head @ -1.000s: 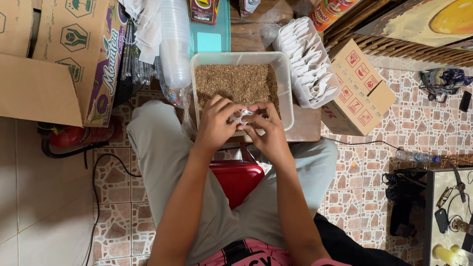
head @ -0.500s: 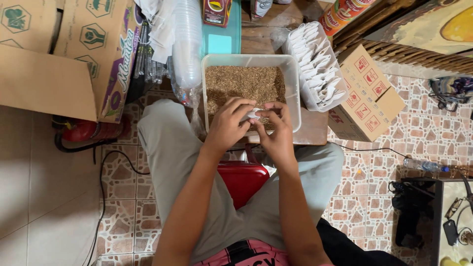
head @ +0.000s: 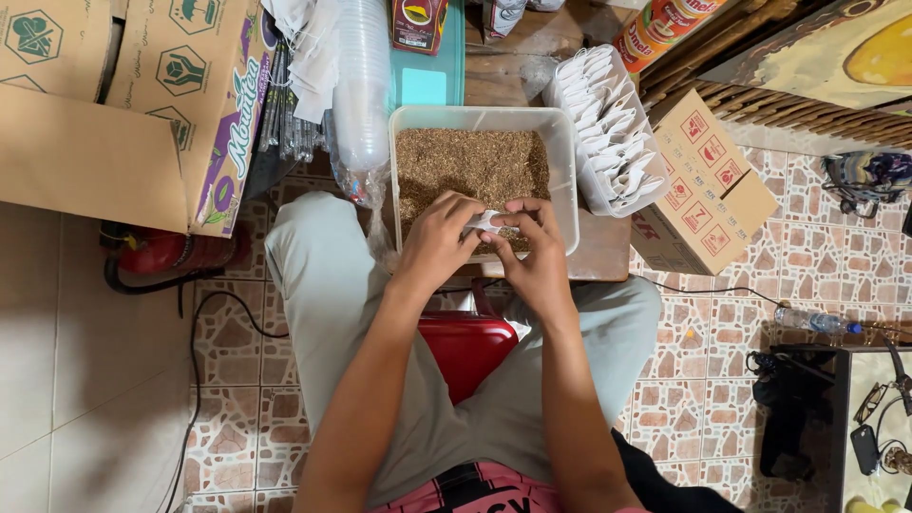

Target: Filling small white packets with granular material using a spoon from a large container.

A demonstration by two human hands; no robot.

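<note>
Left hand and right hand pinch a small white sachet together between their fingertips, above the near edge of a clear plastic tub of brown granules

A red stool sits between my knees on the patterned tile floor. Cardboard boxes crowd my left beside a stack of clear plastic cups. To my right, a small carton stands near a plastic bottle lying on the tiles.
</note>
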